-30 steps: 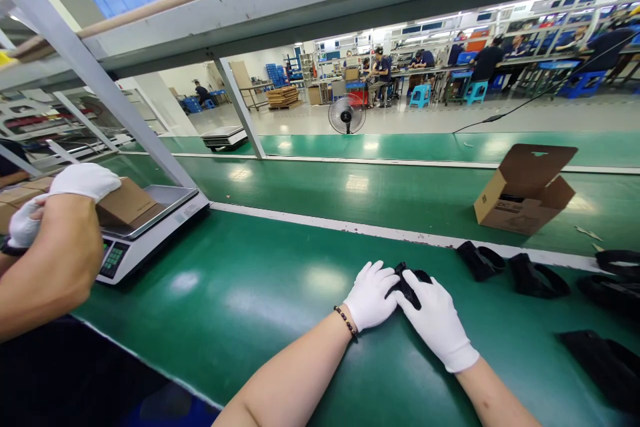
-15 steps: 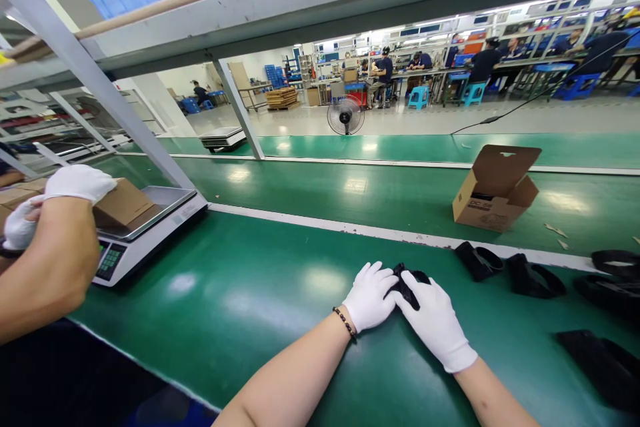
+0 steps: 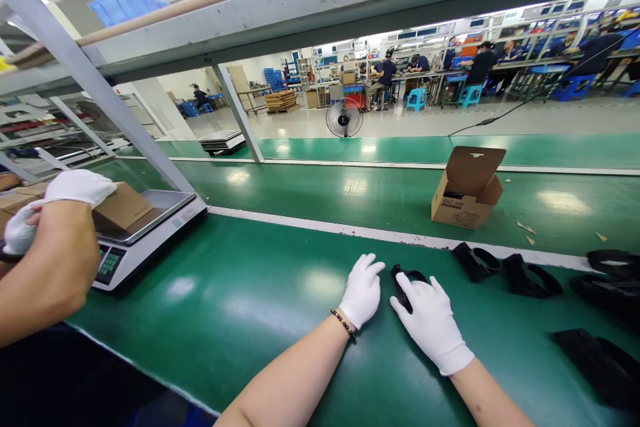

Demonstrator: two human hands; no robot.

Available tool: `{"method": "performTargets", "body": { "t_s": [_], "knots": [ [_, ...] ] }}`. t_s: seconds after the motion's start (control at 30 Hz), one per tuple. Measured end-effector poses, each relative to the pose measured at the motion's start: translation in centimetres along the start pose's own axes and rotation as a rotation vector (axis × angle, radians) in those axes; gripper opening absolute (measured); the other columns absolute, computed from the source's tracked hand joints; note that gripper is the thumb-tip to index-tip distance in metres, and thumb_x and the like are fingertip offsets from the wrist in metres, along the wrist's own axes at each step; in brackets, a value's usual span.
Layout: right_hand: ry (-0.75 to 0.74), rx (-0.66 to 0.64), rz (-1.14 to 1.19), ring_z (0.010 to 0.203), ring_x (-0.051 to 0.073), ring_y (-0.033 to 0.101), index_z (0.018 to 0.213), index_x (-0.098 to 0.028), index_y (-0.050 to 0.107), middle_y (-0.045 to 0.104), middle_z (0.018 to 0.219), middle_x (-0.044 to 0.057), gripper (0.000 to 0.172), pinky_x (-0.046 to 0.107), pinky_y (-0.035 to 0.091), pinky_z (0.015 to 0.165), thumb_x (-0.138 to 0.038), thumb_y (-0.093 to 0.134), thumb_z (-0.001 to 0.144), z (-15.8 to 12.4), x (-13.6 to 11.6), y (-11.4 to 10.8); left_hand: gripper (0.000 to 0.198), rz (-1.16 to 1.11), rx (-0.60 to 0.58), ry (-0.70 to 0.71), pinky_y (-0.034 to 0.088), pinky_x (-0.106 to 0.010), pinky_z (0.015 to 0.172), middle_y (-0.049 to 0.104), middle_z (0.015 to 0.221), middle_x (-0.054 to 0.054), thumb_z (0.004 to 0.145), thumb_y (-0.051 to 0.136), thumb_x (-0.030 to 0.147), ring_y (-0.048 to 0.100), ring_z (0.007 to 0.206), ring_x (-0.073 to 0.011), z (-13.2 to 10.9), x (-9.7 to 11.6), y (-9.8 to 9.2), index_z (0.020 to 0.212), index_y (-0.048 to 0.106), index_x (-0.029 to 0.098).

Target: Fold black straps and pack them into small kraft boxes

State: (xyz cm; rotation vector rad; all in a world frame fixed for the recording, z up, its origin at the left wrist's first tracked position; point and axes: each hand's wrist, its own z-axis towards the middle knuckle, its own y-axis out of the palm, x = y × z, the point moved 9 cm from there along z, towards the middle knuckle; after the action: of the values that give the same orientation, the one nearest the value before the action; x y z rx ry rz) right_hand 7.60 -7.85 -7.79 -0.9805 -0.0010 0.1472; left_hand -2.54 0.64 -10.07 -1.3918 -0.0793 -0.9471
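Observation:
My left hand (image 3: 361, 290), in a white glove with a beaded bracelet at the wrist, is just above the green surface with its fingers stretched out. It holds nothing. To its right, my white-gloved right hand (image 3: 434, 328) grips a black looped strap (image 3: 402, 290), which the fingers partly cover. More black looped pieces lie farther right: one strap (image 3: 475, 261) near the pale rail, another strap (image 3: 531, 277) beside it, and a larger black piece (image 3: 597, 363) nearer to me. Several overlap at the right edge.
An open cardboard box (image 3: 465, 207) stands on the green belt (image 3: 310, 180) beyond the pale rail. At left, a co-worker's gloved hand (image 3: 77, 188) rests on a carton (image 3: 125, 210) on a scale (image 3: 150, 240). A metal shelf beam (image 3: 280, 7) crosses above. A fan (image 3: 344, 118) stands behind.
My left hand has come off the black strap and drawn a little left, while my right hand stays on it. The open box and paper scraps have shifted left along the far belt.

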Motion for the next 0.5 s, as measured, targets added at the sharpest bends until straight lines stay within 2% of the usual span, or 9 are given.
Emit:
{"method": "performTargets", "body": {
  "t_s": [0.07,0.13,0.2,0.27,0.33,0.4,0.43,0.5],
  "knots": [
    [0.012,0.002,-0.008,0.074,0.02,0.059,0.122,-0.016,0.055,0.063,0.077,0.005,0.038,0.048,0.036,0.095,-0.033,0.048,0.09,0.1,0.1,-0.1,0.042,-0.066,0.146,-0.113,0.033,-0.044,0.113,0.038,0.146,-0.008,0.088,0.036,0.01,0.03,0.138,-0.0232,-0.3,-1.0,-1.5,0.124,0.053,0.02],
    [0.014,0.027,-0.009,0.072,0.018,0.058,0.124,-0.016,0.054,0.061,0.075,0.003,0.037,0.047,0.036,0.095,-0.03,0.046,0.09,0.2,0.1,-0.4,0.041,-0.103,0.248,-0.119,0.032,-0.045,0.113,0.029,0.151,-0.007,0.09,0.036,0.015,0.023,0.141,-0.0237,-0.8,-0.6,-2.8,0.129,0.047,0.022],
    [0.0,0.05,-0.003,0.069,0.018,0.056,0.12,-0.018,0.057,0.059,0.072,0.002,0.033,0.047,0.036,0.095,-0.025,0.046,0.09,0.3,0.0,-0.6,0.04,-0.094,0.272,-0.043,0.033,-0.047,0.112,0.023,0.154,-0.006,0.092,0.039,0.023,0.021,0.141,-0.0254,-0.6,1.1,-3.5,0.131,0.044,0.025],
    [-0.003,0.053,0.016,0.067,0.017,0.055,0.112,-0.02,0.061,0.057,0.069,0.001,0.028,0.047,0.036,0.095,-0.024,0.047,0.089,0.4,0.0,-0.5,0.041,-0.02,0.225,0.089,0.032,-0.049,0.112,0.027,0.152,-0.007,0.091,0.044,0.029,0.024,0.14,-0.0276,0.7,3.9,-3.6,0.132,0.044,0.026],
    [0.015,0.059,0.04,0.068,0.017,0.056,0.103,-0.019,0.064,0.057,0.069,0.001,0.023,0.047,0.035,0.096,-0.024,0.048,0.088,0.4,0.3,-0.3,0.047,0.123,0.131,0.238,0.03,-0.048,0.112,0.036,0.147,-0.008,0.089,0.048,0.035,0.03,0.137,-0.028,3.4,6.9,-3.1,0.134,0.041,0.025],
    [0.034,0.088,0.06,0.07,0.018,0.057,0.098,-0.019,0.064,0.058,0.07,0.003,0.02,0.048,0.035,0.096,-0.025,0.049,0.087,0.4,0.5,-0.3,0.055,0.309,0.033,0.33,0.032,-0.043,0.11,0.044,0.14,-0.008,0.09,0.047,0.035,0.039,0.129,-0.0258,7.1,9.1,-2.3,0.141,0.031,0.023],
    [0.038,0.102,0.069,0.072,0.019,0.057,0.098,-0.019,0.064,0.059,0.072,0.003,0.02,0.048,0.035,0.096,-0.025,0.049,0.088,0.4,0.5,-0.3,0.058,0.422,-0.011,0.335,0.035,-0.042,0.107,0.045,0.139,-0.009,0.09,0.046,0.035,0.043,0.125,-0.0257,9.2,9.7,-1.9,0.143,0.027,0.022],
    [0.042,0.121,0.09,0.074,0.019,0.058,0.099,-0.02,0.063,0.06,0.074,0.003,0.019,0.049,0.035,0.096,-0.025,0.048,0.088,0.3,0.5,-0.3,0.059,0.502,-0.046,0.329,0.037,-0.043,0.102,0.046,0.135,-0.01,0.089,0.048,0.027,0.047,0.119,-0.0268,13.3,10.4,-1.4,0.143,0.026,0.025]
  ]
}}
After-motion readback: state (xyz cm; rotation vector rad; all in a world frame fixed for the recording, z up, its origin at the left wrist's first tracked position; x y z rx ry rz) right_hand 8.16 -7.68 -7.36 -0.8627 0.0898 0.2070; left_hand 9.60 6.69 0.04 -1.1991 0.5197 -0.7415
